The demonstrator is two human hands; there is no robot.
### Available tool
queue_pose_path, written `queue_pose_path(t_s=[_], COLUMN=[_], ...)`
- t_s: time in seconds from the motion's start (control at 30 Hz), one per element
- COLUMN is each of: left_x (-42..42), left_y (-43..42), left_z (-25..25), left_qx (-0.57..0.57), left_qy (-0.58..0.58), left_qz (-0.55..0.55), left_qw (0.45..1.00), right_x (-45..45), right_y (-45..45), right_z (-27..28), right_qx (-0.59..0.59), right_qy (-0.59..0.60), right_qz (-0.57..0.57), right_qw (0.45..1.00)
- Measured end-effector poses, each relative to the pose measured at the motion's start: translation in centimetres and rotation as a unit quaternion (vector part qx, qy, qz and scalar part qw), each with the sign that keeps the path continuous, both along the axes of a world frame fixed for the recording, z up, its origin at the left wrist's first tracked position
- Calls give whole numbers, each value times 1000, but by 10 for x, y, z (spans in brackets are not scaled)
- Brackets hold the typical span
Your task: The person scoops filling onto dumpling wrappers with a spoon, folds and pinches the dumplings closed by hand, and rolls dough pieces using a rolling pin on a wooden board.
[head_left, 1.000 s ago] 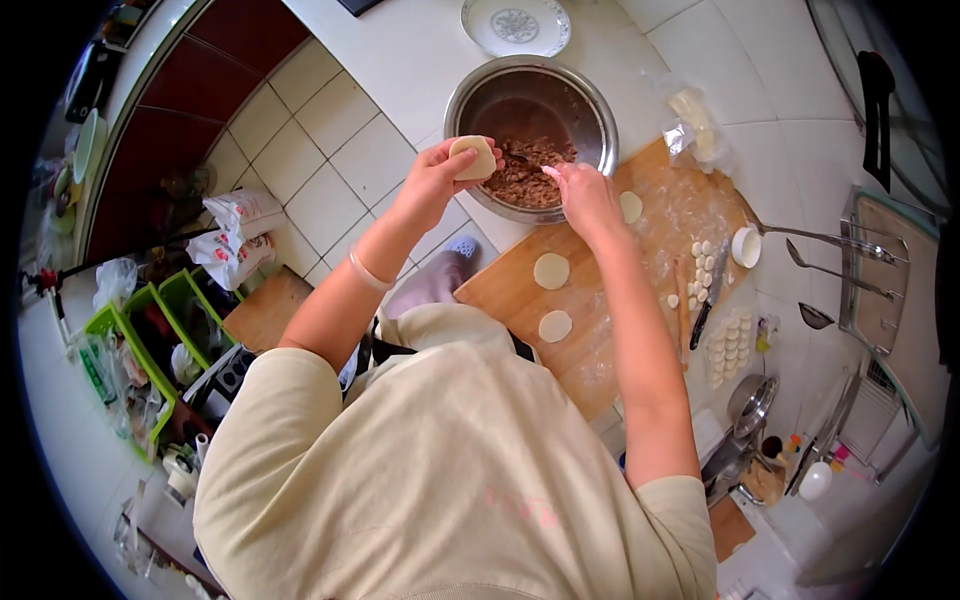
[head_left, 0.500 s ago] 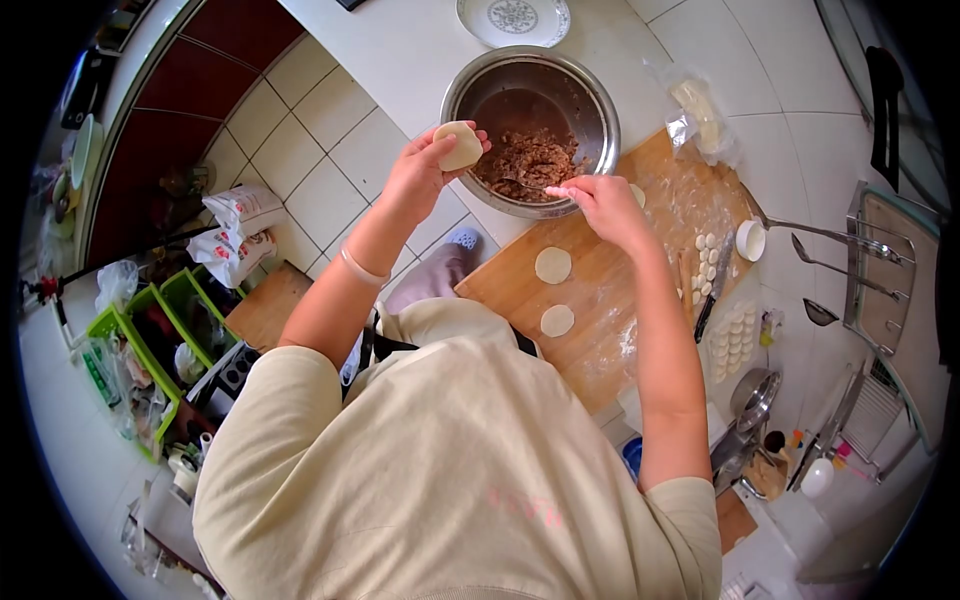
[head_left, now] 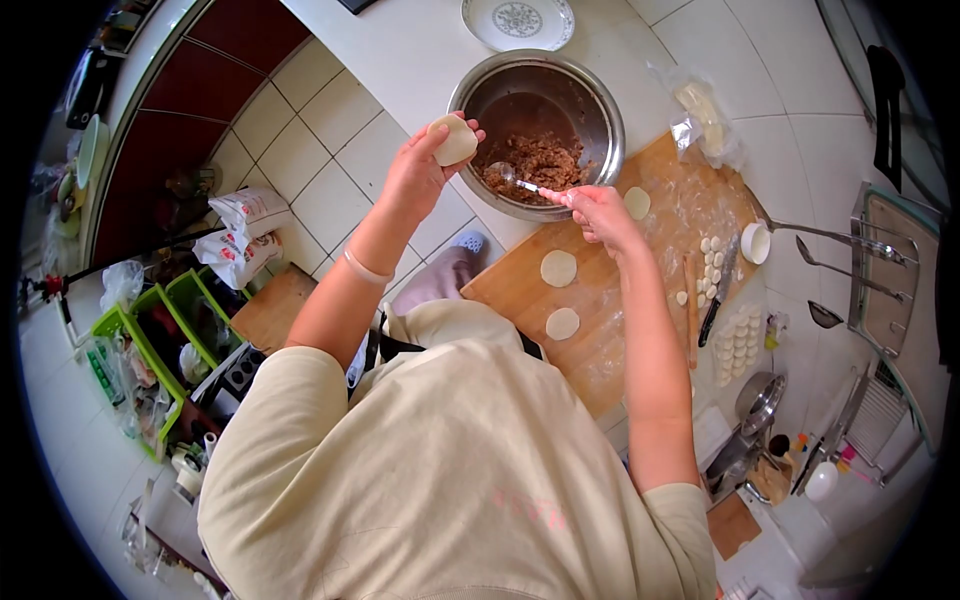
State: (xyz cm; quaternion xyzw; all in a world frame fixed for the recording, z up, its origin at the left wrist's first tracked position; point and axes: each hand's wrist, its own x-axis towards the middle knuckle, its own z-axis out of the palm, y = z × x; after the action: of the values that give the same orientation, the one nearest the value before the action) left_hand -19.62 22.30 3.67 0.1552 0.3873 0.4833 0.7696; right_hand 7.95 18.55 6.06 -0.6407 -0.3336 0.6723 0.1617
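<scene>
At the upper center of the frame, slightly left, a person's left hand (head_left: 412, 176) holds a dough wrapper (head_left: 456, 141), its fingers curled around the disc and thumb at the near edge. Likely light, soft and easily torn, the wrapper is best supported from below or by its rim; it is round, pale cream and smooth. Just to its right, a stainless-steel bowl (head_left: 510, 108) contains minced filling (head_left: 550, 160), reddish-brown and lumpy, probably moist and clinging. A shiny metal spoon (head_left: 525, 185), presumably stiff and best gripped along its handle, reaches into the bowl; how much it carries cannot be told. The right hand (head_left: 603, 214), right of center, has its fingers closed on the handle. Below it, a floured wooden board (head_left: 612, 300) bears flat, pale dough rounds (head_left: 558, 268).
</scene>
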Motion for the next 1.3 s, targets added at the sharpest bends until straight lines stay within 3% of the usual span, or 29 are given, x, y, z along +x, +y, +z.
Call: queue_pose_path(t_s=[0.23,0.37,0.43,0.5,0.53,0.6,0.63,0.7,0.73,0.8,0.83,0.9,1.0,1.23,1.3], left_x=[0,14,30,48,55,66,68,72,73,74,74,76,77,77,77], left_y=[0,-1,-2,-5,-7,-9,-10,-11,-11,-13,-13,-15,-15,-15,-15], left_z=[-1,-11,-11,-3,4,20,23,26,26,28,31,38,45,53,56], left_qx=[-3,-8,-49,-75,-85,-94,-93,-91,-91,-88,-88,-89,-78,-63,-52], left_qy=[5,-14,-108,-132,-176,-231,-231,-250,-250,-274,-274,-286,-279,-253,-247], left_qz=[43,54,47,43,32,21,20,9,7,-14,-15,-32,-50,-96,-113], left_qw=[999,998,992,987,980,968,968,964,964,958,958,954,956,961,961], right_x=[0,-11,-22,-30,-34,-39,-40,-41,-41,-41,-41,-38,-28,-13,-9], right_y=[-6,-17,-23,-31,-35,-43,-46,-53,-56,-60,-62,-66,-71,-70,-72], right_z=[5,45,62,69,67,61,62,67,69,76,79,84,92,114,117], right_qx=[-46,35,77,191,192,393,393,458,458,523,523,564,574,591,543], right_qy=[80,96,96,63,61,-99,-99,-243,-244,-341,-342,-389,-406,-398,-416], right_qz=[-51,-120,-150,-146,-146,-55,-56,7,5,73,73,91,106,124,162], right_qw=[994,988,981,969,969,913,912,855,855,778,778,723,703,690,712])
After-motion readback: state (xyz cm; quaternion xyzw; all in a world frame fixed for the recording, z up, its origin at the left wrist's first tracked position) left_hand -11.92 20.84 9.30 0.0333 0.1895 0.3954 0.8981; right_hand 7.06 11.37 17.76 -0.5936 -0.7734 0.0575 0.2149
